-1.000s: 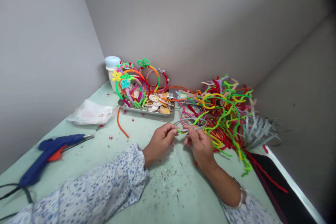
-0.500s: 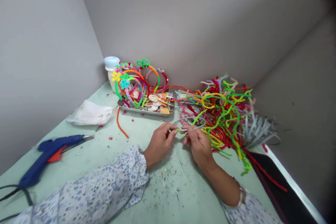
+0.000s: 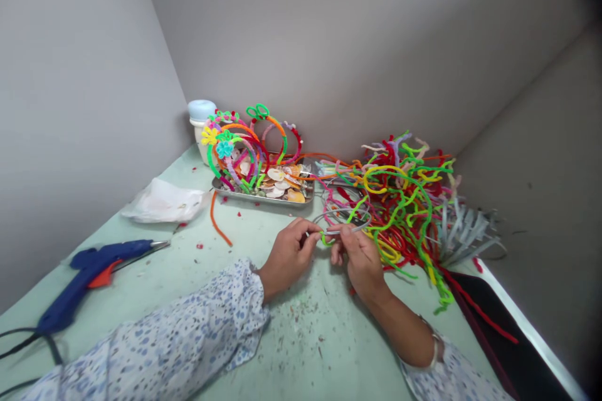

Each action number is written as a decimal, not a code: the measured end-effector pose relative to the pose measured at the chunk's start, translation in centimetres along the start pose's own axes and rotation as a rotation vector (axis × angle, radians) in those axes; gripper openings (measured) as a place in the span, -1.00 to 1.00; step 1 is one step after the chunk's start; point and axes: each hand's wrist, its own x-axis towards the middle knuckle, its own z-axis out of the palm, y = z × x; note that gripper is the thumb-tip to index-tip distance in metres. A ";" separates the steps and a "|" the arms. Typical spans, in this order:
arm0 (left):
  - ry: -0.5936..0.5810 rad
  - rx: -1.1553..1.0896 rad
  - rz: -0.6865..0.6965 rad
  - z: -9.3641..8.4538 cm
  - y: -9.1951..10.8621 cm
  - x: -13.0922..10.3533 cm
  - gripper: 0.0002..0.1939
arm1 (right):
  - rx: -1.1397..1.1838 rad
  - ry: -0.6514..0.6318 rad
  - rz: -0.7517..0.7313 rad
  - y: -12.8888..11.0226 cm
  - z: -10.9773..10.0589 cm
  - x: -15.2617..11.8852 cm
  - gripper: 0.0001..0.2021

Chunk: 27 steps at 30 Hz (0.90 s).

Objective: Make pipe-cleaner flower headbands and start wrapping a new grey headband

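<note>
Near the middle of the table, my left hand [image 3: 290, 255] pinches the end of a thin grey band [image 3: 364, 220] that loops up and to the right. A short green pipe cleaner [image 3: 326, 239] sits at the band's end, between the hands. My right hand [image 3: 361, 258] is closed on the band, thumb on top, its lower fingers curled beneath. Just behind the hands lie grey loops, with pink and green pipe cleaners among them.
A metal tray [image 3: 263, 198] holds shells and colourful headbands, with a lidded jar [image 3: 201, 119] behind. Pipe cleaners [image 3: 404, 200] are heaped at right beside grey strips [image 3: 465, 235]. At left are a plastic bag [image 3: 164, 202] and blue glue gun [image 3: 78, 288].
My right hand's lower fingers have shifted slightly, and the green piece between the hands now shows as a small curve. My left hand keeps its pinch.
</note>
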 end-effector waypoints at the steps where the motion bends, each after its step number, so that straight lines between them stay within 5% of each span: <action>1: -0.001 0.009 0.011 0.0 0.0 0.0 -0.81 | 0.007 0.002 0.003 -0.1 0.0 0.0 -0.67; 27: -0.001 0.048 -0.001 0.0 -0.1 0.0 -0.84 | 0.162 0.093 0.038 0.3 -0.3 0.6 -0.77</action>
